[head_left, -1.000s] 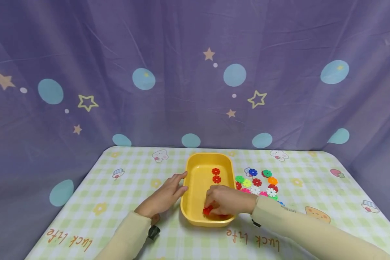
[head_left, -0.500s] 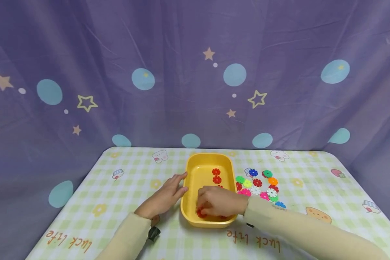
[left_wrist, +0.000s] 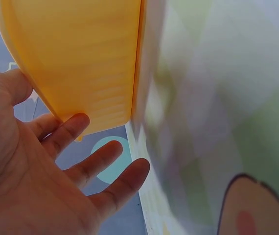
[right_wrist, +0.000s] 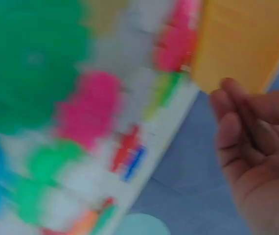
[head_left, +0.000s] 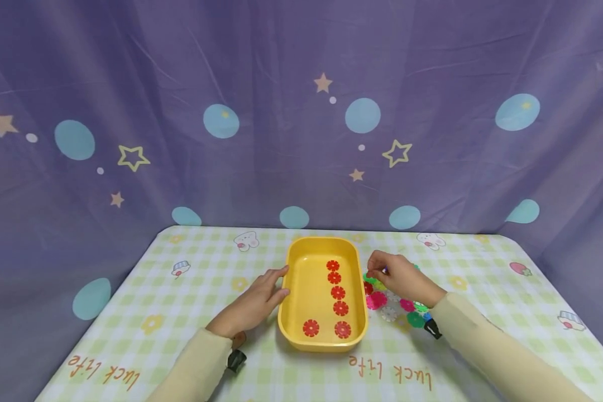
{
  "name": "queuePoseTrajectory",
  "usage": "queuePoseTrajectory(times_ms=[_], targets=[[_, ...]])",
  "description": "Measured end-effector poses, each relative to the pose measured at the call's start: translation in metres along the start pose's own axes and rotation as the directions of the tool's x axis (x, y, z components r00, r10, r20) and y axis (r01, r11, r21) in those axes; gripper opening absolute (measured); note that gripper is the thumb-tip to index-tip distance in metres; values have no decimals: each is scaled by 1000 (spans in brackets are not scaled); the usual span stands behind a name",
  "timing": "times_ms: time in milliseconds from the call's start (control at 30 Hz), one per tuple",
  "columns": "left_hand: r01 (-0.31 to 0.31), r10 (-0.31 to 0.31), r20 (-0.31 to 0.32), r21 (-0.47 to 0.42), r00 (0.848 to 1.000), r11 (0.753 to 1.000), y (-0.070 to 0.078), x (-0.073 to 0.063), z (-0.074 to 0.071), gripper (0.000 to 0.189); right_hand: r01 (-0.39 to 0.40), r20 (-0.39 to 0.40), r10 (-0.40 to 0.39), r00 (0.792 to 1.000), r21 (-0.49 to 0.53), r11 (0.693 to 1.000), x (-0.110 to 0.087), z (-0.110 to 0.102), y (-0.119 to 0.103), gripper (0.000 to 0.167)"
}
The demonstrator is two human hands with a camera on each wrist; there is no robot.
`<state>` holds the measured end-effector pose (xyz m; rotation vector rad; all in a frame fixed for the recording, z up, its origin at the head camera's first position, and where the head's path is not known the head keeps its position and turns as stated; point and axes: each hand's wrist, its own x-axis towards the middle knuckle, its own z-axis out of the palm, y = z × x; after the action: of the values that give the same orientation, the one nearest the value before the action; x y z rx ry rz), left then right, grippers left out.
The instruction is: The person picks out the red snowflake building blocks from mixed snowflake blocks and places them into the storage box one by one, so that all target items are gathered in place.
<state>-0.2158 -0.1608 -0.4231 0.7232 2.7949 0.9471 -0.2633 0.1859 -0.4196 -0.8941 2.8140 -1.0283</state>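
Note:
My left hand [head_left: 251, 306] rests its fingertips at the left rim of a yellow tray [head_left: 323, 346]. In the left wrist view its fingers are fairly straight beside the tray's outer wall [left_wrist: 90, 58]. Inside, several red snowflake discs [head_left: 340, 308] line the right side, and one red disc [head_left: 310, 328] lies at the near left. My right hand [head_left: 399, 276] hovers over loose coloured snowflake discs [head_left: 377, 300] right of the tray. The right wrist view, blurred, shows its fingers [right_wrist: 230, 129] loosely bent with nothing visible between them.
A checked cloth [head_left: 181, 301] covers the table. A green disc [head_left: 416, 319] lies at the near side of the loose discs. A purple curtain [head_left: 281, 167] with stars and balloons hangs behind the table's far edge.
My right hand has left a red disc at the tray's near left and moved out, right and away, over the loose discs. More red discs now show in the tray. My left hand stays.

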Motion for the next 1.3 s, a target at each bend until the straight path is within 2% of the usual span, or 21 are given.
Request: queuePoseTrajectory(times_ms=[100, 167, 400, 533, 867, 1100, 1167, 1300], targets=[[1, -1, -5, 5, 1000, 1000, 0, 0, 0, 57, -19, 59, 17, 998, 48, 999, -3, 7, 10, 8], [3, -3, -6, 10, 1000, 1000, -1, 0, 1, 59, -15, 82, 11, 997, 44, 999, -5, 10, 13, 12], [3, -3, -9, 7, 1000, 1000, -1, 0, 1, 55, -78, 64, 77, 995, 4, 997, -13, 9, 21, 13], [8, -8, -15, 10, 1000, 1000, -2, 0, 1, 55, -81, 62, 81, 995, -4, 997, -14, 7, 28, 15], [10, -10, -11, 1, 1000, 1000, -3, 1, 3, 57, 25, 101, -15, 995, -97, 995, -2, 5, 32, 24], [4, -4, -8, 0, 1000, 1000, -3, 3, 3, 54, -68, 113, 74, 991, -56, 996, 1, -1, 34, 13], [5, -5, -8, 6, 1000, 1000, -2, 3, 3, 54, -47, 95, 50, 994, -32, 998, 1, -4, 31, 13], [7, -6, -10, 4, 1000, 1000, -2, 3, 3, 54, 43, 30, -44, 999, 18, 999, 2, -13, 16, 22]])
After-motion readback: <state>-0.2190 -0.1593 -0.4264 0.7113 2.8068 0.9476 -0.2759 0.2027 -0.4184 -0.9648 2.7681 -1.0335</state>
